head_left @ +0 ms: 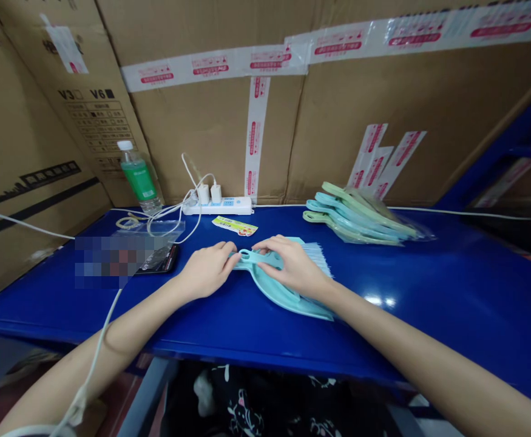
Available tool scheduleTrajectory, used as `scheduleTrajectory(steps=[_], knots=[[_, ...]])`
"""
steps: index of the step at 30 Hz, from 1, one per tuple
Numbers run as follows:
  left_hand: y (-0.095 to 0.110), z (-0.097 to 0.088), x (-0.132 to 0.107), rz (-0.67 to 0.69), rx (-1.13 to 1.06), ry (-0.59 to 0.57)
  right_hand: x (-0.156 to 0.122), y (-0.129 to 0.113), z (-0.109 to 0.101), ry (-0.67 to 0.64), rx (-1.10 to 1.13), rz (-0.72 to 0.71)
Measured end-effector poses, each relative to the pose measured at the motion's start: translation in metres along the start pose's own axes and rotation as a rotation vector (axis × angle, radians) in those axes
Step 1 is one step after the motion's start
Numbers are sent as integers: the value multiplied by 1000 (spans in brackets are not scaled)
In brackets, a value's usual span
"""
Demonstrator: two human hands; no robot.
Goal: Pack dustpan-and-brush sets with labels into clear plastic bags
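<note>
A light blue dustpan [274, 293] lies on the blue table in front of me, its handle pointing left. My left hand [207, 270] is closed with the fingertips pinching the end of that handle. On top of the pan rests a matching hand brush [272, 260], its pale bristles [320, 258] showing beyond my right hand. My right hand [295, 264] is closed around the brush handle from above, thumb on the near side. The palm hides much of the brush body.
A stack of bagged dustpan sets [360, 218] lies at back right. A yellow-green card [235, 226], a white power strip [238, 206] with chargers, and a water bottle [140, 179] are along the back. A clear plastic bag [160, 233] covers a dark object at left. Cardboard walls [201, 133] enclose the table.
</note>
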State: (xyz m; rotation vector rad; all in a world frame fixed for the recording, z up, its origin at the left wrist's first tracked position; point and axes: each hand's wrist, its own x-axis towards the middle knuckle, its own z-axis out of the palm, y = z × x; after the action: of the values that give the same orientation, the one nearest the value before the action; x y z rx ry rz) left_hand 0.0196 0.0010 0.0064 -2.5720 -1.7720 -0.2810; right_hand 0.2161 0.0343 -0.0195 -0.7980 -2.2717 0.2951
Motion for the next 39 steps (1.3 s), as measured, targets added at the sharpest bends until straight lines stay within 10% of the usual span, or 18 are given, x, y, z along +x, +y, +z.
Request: scheduleTrajectory(steps=[13,39], knots=[[-13,9,12,-104,-830,-220,-7,15,-30,-514,-74,63],[-18,16,15,31,-982,-316,-5,8,-11,-571,-25,-48]])
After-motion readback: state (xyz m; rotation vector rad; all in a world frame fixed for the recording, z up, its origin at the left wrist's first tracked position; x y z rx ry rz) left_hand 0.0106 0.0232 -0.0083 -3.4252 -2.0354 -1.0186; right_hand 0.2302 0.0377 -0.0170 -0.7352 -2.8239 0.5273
